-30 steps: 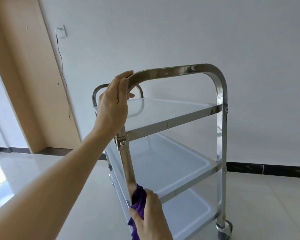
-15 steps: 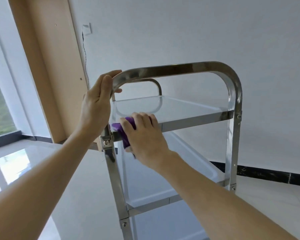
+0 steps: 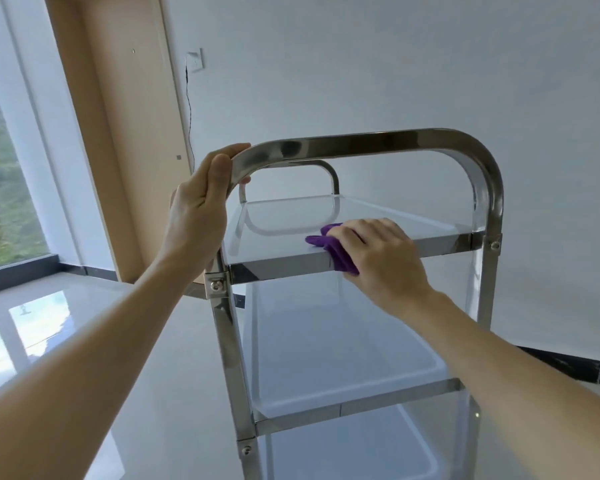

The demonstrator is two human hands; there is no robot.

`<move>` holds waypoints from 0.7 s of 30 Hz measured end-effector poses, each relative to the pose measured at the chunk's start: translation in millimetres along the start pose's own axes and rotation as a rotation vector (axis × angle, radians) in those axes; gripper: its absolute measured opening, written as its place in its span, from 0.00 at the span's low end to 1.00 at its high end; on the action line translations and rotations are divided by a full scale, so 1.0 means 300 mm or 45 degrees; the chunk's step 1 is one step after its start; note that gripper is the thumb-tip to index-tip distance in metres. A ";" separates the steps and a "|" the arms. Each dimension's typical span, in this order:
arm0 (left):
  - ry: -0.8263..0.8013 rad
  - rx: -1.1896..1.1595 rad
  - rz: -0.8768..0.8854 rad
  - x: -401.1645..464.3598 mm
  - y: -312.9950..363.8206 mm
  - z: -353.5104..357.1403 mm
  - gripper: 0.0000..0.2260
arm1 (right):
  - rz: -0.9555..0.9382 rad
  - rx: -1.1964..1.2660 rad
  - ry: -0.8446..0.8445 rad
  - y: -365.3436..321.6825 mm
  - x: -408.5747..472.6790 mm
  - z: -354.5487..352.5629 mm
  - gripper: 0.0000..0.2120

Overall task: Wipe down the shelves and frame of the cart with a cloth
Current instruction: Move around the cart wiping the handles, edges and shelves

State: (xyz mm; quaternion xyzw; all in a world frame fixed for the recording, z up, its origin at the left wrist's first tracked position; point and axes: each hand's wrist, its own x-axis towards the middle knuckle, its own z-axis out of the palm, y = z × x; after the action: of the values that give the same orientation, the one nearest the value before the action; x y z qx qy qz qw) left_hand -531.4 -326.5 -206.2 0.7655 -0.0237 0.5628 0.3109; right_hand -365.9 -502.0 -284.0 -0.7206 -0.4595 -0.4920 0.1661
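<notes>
Right hand [image 3: 378, 251]: I have it pressing a bunched purple cloth [image 3: 333, 249] onto the near front edge of the top shelf [image 3: 291, 220], fingers curled over the cloth so it wraps both the flat surface and the steel rim below. I judge that fold lets one stroke clean the shelf edge and the frame rail together.
Left hand [image 3: 198, 216]: well to the left of my wiping hand and a little higher, it is clenched round the bend of the handle bar [image 3: 361, 142]. I read this as bracing, so the wheeled cart does not roll away under the pressure.
Cart [image 3: 226, 341]: directly under and beyond both hands; a steel frame carrying pale shelves. The post below my left hand runs down to the middle shelf [image 3: 326, 358], with a third shelf under it.
Far handle [image 3: 326, 171]: beyond my right hand, across the top shelf, mirrored in the glossy surface.
Progress: I judge I am on the top shelf's front rim; nothing tells me which parts are already wiped.
Surroundings: wooden door frame [image 3: 129, 133] and window [image 3: 4, 168] beyond my left hand, glossy floor [image 3: 66, 323] beneath my left forearm.
Hidden: most of the cloth sits under my palm; the lowest shelf, the wheels and the cart's base are cut off at the bottom edge.
</notes>
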 end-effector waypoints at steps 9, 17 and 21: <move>0.039 0.133 0.022 0.000 -0.014 -0.017 0.15 | -0.052 -0.024 -0.072 -0.339 0.104 0.067 0.20; 0.074 0.205 0.004 0.000 -0.033 -0.080 0.16 | -0.194 0.049 0.009 -0.162 0.070 0.037 0.15; 0.062 0.200 0.015 -0.001 -0.030 -0.079 0.17 | -0.017 -0.068 -0.002 0.127 -0.042 -0.009 0.21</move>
State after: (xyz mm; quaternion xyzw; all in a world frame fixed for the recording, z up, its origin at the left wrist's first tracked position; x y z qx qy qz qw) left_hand -548.1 -307.4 -206.3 0.7736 0.0237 0.5831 0.2470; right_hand -337.1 -529.9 -285.5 -0.7221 -0.4511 -0.5046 0.1429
